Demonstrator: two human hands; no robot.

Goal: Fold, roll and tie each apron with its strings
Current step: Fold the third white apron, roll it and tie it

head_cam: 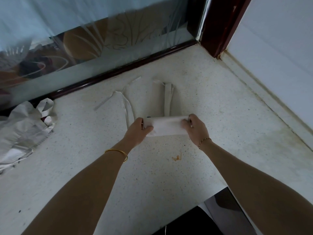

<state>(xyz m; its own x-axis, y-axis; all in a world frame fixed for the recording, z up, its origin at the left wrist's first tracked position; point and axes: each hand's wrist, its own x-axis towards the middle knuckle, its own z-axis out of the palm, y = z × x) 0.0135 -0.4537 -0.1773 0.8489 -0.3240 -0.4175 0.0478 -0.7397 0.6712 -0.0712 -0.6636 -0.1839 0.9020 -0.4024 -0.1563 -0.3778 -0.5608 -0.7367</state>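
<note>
Speckled white tabletop (169,167) runs up to a glass partition (101,48). I note the apron (166,125) at centre, part-rolled: the roll's long axis lies left-right, its unrolled tail pointing toward the glass. The left hand (138,130) and right hand (194,128) each grip a roll end. Its strings (127,106) trail left; crumpled aprons (22,126) are heaped far left.
</note>
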